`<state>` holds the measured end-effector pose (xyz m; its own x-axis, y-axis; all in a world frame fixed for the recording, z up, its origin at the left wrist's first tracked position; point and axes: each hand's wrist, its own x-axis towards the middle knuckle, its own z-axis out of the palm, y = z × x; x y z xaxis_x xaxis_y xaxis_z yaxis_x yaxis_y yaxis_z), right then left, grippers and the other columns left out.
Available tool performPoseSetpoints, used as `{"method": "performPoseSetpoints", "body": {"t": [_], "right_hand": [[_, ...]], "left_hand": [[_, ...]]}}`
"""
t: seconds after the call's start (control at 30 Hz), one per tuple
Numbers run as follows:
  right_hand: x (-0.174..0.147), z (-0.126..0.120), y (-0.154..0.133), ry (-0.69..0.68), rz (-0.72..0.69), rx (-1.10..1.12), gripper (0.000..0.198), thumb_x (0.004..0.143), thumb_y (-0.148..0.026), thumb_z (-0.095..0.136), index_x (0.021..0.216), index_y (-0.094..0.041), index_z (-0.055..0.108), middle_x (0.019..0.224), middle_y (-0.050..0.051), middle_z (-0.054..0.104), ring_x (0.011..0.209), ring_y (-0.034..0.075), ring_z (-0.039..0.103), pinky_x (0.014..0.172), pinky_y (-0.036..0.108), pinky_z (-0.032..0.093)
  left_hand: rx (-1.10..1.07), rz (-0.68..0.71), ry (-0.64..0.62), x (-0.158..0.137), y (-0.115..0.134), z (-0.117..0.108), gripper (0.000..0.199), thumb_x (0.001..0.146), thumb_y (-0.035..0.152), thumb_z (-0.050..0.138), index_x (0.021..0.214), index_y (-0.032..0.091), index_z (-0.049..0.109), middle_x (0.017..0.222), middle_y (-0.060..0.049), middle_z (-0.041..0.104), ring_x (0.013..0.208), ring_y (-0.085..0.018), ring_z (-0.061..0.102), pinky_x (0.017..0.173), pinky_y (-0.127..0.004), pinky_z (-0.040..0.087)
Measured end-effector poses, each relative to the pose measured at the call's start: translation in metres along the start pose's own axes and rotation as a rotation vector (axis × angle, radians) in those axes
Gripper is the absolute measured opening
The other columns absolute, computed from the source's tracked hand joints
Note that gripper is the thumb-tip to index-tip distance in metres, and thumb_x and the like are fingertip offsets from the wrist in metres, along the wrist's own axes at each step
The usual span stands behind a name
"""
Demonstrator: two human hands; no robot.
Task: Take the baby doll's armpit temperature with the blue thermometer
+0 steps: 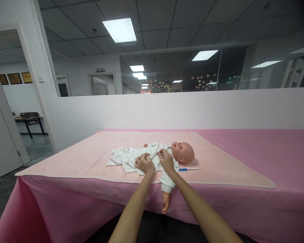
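The near arm of the doll hangs over the pink table's edge. The left hand and the right hand both pinch the white shirt; a strong pull toward the person could, I think, slide the doll off. The doll lies face up on the peach blanket, its long axis from left to right, head at right.

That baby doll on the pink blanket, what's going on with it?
A person is handling the clothing on a doll that lies on its back. The left hand and right hand are together at the front of its patterned white outfit, seemingly pinching the cloth. The doll is dressed, and its near arm hangs past the edge of the blanket. A slim blue-and-white stick lies beside it, near the head.
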<state>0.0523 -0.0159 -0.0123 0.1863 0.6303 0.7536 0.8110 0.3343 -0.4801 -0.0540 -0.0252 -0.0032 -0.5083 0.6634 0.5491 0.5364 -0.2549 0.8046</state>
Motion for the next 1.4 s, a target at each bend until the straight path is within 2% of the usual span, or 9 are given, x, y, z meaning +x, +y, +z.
{"method": "performPoseSetpoints", "body": {"t": [0.4, 0.77, 1.0, 1.4], "right_hand": [[-0.003, 0.002, -0.003, 0.049, -0.073, -0.151, 0.019, 0.084, -0.025, 0.039, 0.082, -0.019, 0.057, 0.074, 0.002, 0.063, 0.066, 0.013, 0.057, 0.056, 0.021, 0.034], [-0.004, -0.003, -0.008, 0.103, -0.102, -0.175, 0.019, 0.078, -0.020, 0.042, 0.092, -0.016, 0.055, 0.092, 0.005, 0.057, 0.070, 0.014, 0.052, 0.056, 0.023, 0.035], [-0.006, -0.011, -0.013, 0.155, -0.029, -0.282, 0.020, 0.075, -0.022, 0.046, 0.093, -0.015, 0.052, 0.090, 0.007, 0.051, 0.070, 0.015, 0.048, 0.053, 0.024, 0.032], [-0.005, -0.007, -0.007, 0.145, 0.003, -0.337, 0.013, 0.073, -0.022, 0.045, 0.084, -0.015, 0.047, 0.084, 0.005, 0.051, 0.064, 0.013, 0.045, 0.051, 0.025, 0.024]], "left_hand": [[0.044, 0.013, -0.003, 0.003, 0.000, 0.002, 0.025, 0.076, 0.015, 0.039, 0.069, 0.024, 0.062, 0.080, -0.003, 0.065, 0.092, -0.024, 0.049, 0.087, -0.042, 0.024], [0.106, 0.038, -0.030, 0.003, 0.003, 0.002, 0.023, 0.076, 0.012, 0.039, 0.081, 0.024, 0.059, 0.086, -0.002, 0.062, 0.090, -0.022, 0.049, 0.086, -0.040, 0.024], [0.230, 0.047, 0.026, 0.000, 0.012, 0.001, 0.027, 0.076, 0.013, 0.041, 0.100, 0.021, 0.051, 0.101, -0.007, 0.055, 0.097, -0.024, 0.047, 0.083, -0.038, 0.028], [0.297, -0.014, 0.056, 0.000, 0.014, 0.007, 0.028, 0.075, 0.014, 0.045, 0.101, 0.020, 0.049, 0.102, -0.007, 0.052, 0.099, -0.024, 0.045, 0.080, -0.037, 0.032]]}}
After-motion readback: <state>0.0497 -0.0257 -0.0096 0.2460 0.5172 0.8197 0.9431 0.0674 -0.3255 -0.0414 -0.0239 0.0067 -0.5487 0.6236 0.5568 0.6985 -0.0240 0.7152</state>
